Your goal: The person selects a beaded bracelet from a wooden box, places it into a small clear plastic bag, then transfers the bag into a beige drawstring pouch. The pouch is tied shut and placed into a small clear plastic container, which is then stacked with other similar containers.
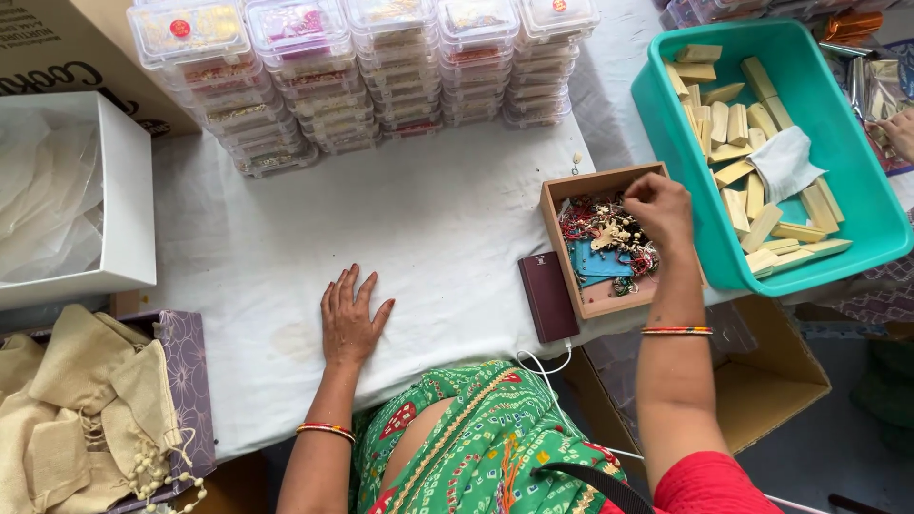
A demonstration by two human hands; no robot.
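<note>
left hand [350, 319] flat, fingers spread, right hand [659, 211] curled, fingertips pinched

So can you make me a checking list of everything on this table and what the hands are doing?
Surface: table under a white cloth, faint stain near the left hand.
Job's things: small wooden box of coloured threads and trinkets.
Clutter: stacked clear boxes at the back; teal tub of pale bars with a white cloth; white box with plastic inside; beige pouches; dark power bank.
Grippers: left hand flat on the cloth, fingers spread; right hand pinched closed over the threads.
Cables: white cable from the power bank.
Surroundings: open carton below; another person's hand at the right edge.
</note>
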